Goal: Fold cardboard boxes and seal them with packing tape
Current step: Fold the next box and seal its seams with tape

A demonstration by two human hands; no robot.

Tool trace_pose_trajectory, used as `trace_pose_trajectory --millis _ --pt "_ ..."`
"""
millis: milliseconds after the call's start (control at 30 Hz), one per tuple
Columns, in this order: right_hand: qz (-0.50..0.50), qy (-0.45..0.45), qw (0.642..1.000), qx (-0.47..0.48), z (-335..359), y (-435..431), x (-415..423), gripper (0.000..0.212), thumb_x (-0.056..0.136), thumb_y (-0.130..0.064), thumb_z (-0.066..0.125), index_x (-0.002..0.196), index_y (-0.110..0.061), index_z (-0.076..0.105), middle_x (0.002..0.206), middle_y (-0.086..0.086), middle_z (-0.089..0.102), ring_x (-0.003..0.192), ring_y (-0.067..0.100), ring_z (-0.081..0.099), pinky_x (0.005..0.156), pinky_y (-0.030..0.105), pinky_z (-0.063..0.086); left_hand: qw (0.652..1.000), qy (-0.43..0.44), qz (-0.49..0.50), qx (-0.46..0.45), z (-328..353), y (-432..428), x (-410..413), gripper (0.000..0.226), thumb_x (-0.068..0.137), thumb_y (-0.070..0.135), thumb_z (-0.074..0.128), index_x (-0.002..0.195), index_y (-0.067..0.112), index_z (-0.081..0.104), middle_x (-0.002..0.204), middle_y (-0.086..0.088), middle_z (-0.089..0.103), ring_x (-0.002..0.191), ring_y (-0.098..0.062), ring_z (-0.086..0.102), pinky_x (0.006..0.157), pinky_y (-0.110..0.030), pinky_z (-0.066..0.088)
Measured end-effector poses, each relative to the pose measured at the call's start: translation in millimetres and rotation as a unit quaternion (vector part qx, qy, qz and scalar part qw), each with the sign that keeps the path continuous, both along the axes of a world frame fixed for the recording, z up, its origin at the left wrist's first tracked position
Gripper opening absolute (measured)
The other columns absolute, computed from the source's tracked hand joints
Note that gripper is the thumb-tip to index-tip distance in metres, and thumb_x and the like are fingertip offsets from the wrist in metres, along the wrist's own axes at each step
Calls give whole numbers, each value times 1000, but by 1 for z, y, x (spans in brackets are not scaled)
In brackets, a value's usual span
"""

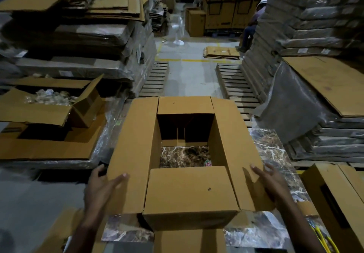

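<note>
Standing open: cardboard box [185, 154], light, stiff, creasable; left hand [102, 187], right hand [269, 181] spread flat on side flaps.

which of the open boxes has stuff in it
The open box on the left pallet, holding clear plastic-wrapped items. The box between the hands shows only the marble surface through its open bottom.

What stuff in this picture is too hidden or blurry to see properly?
Head view only:
- Sticker inside the cardboard box: the near flap hides part of it, so the word can't be read.
- Yellow thing at bottom right: cut off by the picture's edge, can't tell what it is.
- Seated person far back: half hidden by the wrapped stacks.
- Open box on the left: the shiny contents are too blurry to name.
- No tape is visible.
</note>
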State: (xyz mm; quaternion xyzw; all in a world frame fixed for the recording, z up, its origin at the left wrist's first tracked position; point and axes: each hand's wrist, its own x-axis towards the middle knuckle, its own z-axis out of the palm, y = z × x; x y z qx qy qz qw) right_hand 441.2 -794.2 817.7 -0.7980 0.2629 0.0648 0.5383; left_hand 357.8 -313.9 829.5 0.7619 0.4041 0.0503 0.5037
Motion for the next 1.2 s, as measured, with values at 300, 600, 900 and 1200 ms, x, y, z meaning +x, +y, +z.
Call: trace_pose_trajectory --millis 300,600,900,1200 --pt "158 -94 960 212 103 30 4 54 99 -62 39 144 -37 55 131 -2 71 117 21 68 99 47 50 958 -121 -169 -195 73 -23 11 71 69 78 74 135 65 53 152 4 55 136 -32 56 113 -68 38" --pt "274 -122 954 20 16 140 32 63 95 -72 28 150 -44 39 158 -13 40 150 15 34 123 41 24 975 -75 -209 -8 14 -137 57 75 92 84 18 158 50 28 168 10 31 154 -22 30 123 -51 27" --pt "256 -123 876 -389 -28 161 27 72 100 -74 12 160 -38 27 171 -3 18 158 25 11 122 63 6 836 52 -388 385 -42 -149 80 71 99 79 7 162 49 -4 171 3 -22 157 -30 -23 122 -65 -14" --pt "280 -59 845 -452 -32 162 26 81 94 -82 12 163 -43 1 173 3 -13 157 37 -16 118 68 16 811 85 -406 413 -45 -148 83 75 95 83 3 161 49 -9 171 1 -23 157 -34 -22 115 -78 -6"
